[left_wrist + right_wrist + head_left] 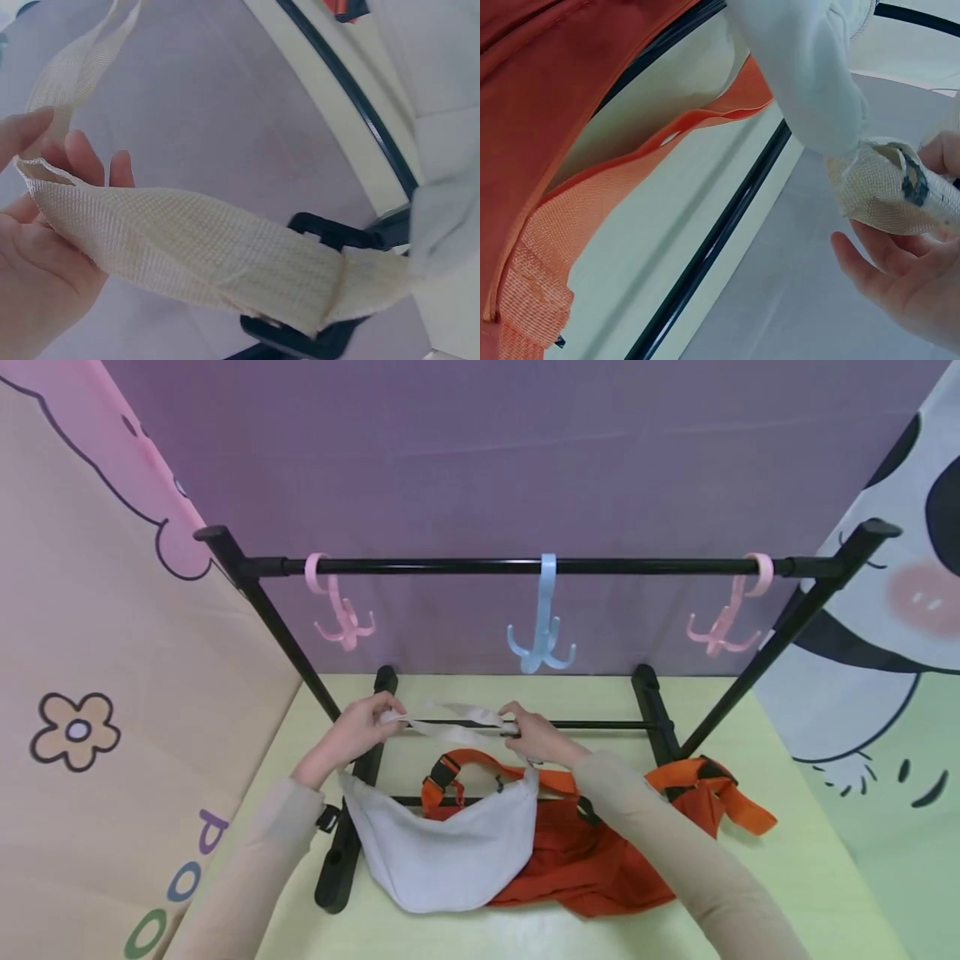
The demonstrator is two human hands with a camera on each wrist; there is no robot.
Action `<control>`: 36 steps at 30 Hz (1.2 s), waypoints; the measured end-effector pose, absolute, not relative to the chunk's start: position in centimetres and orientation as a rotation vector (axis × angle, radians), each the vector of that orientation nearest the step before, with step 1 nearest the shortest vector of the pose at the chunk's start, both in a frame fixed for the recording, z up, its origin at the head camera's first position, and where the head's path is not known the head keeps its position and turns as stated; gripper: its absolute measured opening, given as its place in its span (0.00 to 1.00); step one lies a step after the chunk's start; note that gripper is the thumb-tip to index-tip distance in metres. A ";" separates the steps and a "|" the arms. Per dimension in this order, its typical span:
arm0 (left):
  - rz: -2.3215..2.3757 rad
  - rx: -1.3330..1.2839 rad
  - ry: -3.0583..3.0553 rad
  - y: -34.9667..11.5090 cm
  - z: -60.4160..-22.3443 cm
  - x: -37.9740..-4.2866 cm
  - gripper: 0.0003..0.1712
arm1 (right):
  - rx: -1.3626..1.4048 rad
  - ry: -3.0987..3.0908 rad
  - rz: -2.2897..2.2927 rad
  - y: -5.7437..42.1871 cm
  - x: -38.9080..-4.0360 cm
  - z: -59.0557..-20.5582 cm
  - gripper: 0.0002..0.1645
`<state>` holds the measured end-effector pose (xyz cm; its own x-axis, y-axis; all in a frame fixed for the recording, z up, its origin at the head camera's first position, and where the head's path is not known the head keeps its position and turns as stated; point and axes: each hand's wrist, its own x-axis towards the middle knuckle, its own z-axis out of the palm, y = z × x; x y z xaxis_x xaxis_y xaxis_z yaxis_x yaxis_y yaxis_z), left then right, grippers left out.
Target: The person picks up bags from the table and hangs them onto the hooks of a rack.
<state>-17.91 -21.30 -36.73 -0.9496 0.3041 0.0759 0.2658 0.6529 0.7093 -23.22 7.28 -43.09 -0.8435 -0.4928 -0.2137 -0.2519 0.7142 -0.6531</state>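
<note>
A white waist bag (442,852) hangs in front of me by its cream webbing strap (465,732), its lower edge close over the table. My left hand (365,727) holds the strap on the left, with thumb and fingers around the webbing. On the other side my right hand (538,737) grips the strap near the bag's right end. A black plastic slider (352,238) sits on the strap by the bag in the left wrist view. Behind the white bag lies an orange-red bag (592,868) with an orange strap (750,817), partly hidden by the white bag and my right sleeve.
A black rack stands on the pale green table (810,877). Its top bar (435,567) carries a pink hook (347,622) at left, a blue hook (542,635) in the middle and another pink hook (723,622) at right. A lower bar (600,724) runs behind my hands.
</note>
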 end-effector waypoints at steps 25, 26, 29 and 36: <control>1.266 0.495 3.027 -19.4 -32.7 -16.7 0.15 | -0.893 2.498 -0.968 4.4 -20.4 -39.3 0.27; 1.274 0.487 3.022 -19.5 -32.6 -16.6 0.15 | -0.906 2.522 -0.984 4.2 -20.4 -39.1 0.28; 1.294 0.478 3.008 -19.7 -32.3 -16.4 0.14 | -0.956 2.577 -1.050 3.8 -20.3 -38.3 0.28; 1.336 0.568 3.003 -19.9 -31.4 -15.8 0.13 | -1.063 2.512 -1.237 2.8 -19.7 -35.4 0.12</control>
<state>-15.83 -19.90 -31.37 -0.9237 0.2263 0.3090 0.3810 0.6247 0.6816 -19.74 2.79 -35.44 -0.7388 -0.6523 0.1693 -0.5320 0.4103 -0.7407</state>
